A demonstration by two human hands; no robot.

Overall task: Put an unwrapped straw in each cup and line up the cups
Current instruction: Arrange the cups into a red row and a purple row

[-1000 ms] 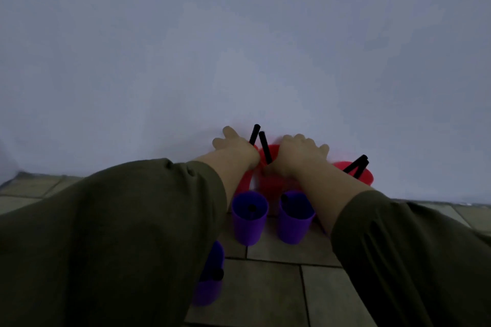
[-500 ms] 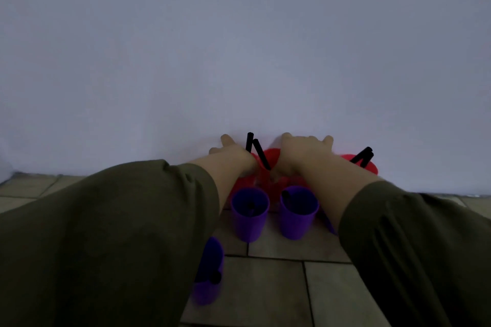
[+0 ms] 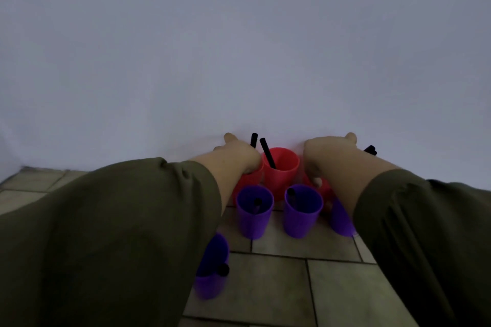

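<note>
Three red cups stand in a row against the wall. The middle red cup [image 3: 282, 168] is uncovered and holds a black straw [image 3: 267, 152]. My left hand [image 3: 236, 155] grips the left red cup [image 3: 248, 180], whose straw [image 3: 254, 140] sticks up behind my fingers. My right hand [image 3: 328, 156] lies over the right red cup [image 3: 322, 190] with the thumb on its near side; black straw tips [image 3: 370, 150] show past my wrist. In front stand purple cups [image 3: 254, 211] [image 3: 303, 211], each with a straw, and a third purple cup [image 3: 342, 220] partly behind my right forearm.
A fourth purple cup [image 3: 212, 271] with a black straw sits nearer me on the left, half hidden by my left sleeve. The cups stand on a tiled floor [image 3: 279, 281] at the foot of a plain pale wall [image 3: 239, 48].
My right hand has moved right, off the middle red cup and onto the right red cup, uncovering the middle one. My left hand has stayed at the left red cup.
</note>
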